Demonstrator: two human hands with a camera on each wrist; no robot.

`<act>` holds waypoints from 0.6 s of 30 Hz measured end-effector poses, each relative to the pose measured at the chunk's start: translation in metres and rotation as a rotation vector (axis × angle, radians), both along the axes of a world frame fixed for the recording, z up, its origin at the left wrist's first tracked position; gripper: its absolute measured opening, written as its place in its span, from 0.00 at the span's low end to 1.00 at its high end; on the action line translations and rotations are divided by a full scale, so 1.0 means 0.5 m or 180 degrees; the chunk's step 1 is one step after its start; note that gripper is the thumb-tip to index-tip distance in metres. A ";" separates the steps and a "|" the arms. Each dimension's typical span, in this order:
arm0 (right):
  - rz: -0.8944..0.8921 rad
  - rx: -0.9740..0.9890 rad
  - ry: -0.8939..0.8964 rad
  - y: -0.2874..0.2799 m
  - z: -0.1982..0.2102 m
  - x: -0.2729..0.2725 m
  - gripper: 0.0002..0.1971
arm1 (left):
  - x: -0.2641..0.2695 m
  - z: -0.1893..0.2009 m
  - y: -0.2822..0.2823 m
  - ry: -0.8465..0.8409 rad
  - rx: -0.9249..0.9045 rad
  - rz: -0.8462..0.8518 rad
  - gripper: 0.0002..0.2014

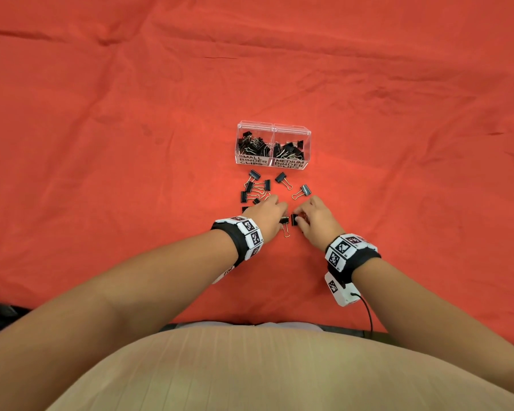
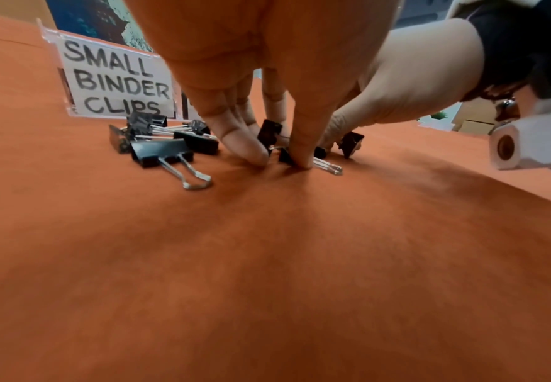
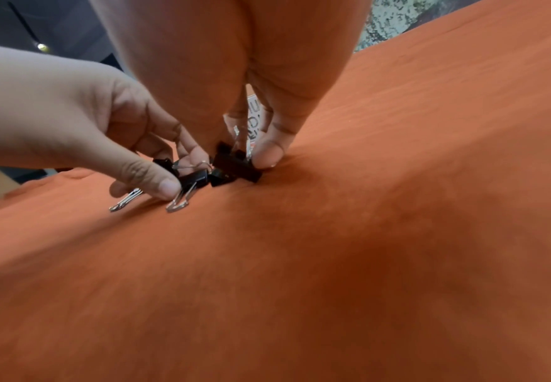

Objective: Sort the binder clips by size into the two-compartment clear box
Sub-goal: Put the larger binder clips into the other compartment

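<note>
The clear two-compartment box sits on the red cloth, labelled SMALL BINDER CLIPS on the left and MEDIUM BINDER CLIPS on the right, with black clips in both halves. Just in front of it lie several loose black clips. My left hand pinches a smaller black clip against the cloth, its wire handles pointing toward me. Right beside it, my right hand pinches a larger black clip between thumb and finger. The two hands almost touch.
Single clips lie apart at the right of the pile and near the box front. A cluster of clips lies left of my left hand. The red cloth covers the whole table; its near edge is at my body.
</note>
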State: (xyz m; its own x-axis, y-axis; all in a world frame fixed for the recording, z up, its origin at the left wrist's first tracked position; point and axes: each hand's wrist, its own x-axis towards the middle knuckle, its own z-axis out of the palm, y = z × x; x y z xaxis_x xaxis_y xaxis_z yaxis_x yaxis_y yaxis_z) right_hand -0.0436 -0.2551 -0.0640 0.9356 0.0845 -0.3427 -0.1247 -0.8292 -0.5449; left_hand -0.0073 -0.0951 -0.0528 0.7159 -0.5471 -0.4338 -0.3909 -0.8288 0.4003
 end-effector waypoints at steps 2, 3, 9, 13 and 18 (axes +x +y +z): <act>-0.0006 0.0017 0.0017 0.006 0.000 0.000 0.09 | -0.002 -0.002 0.001 -0.0011 -0.0040 -0.0008 0.12; -0.0023 0.0017 0.0012 0.008 -0.001 0.000 0.08 | -0.003 -0.002 0.002 -0.0017 -0.0050 -0.0017 0.11; -0.0043 -0.0118 -0.0114 0.016 -0.006 -0.006 0.07 | 0.004 -0.010 0.012 0.0039 -0.0182 0.0037 0.04; -0.0080 -0.0054 -0.0150 0.014 -0.004 -0.004 0.09 | 0.048 0.022 0.003 0.0076 -0.0578 0.0411 0.01; -0.0308 0.0087 0.0056 0.016 0.000 0.002 0.11 | 0.161 0.099 -0.031 -0.0217 -0.0960 0.0983 0.03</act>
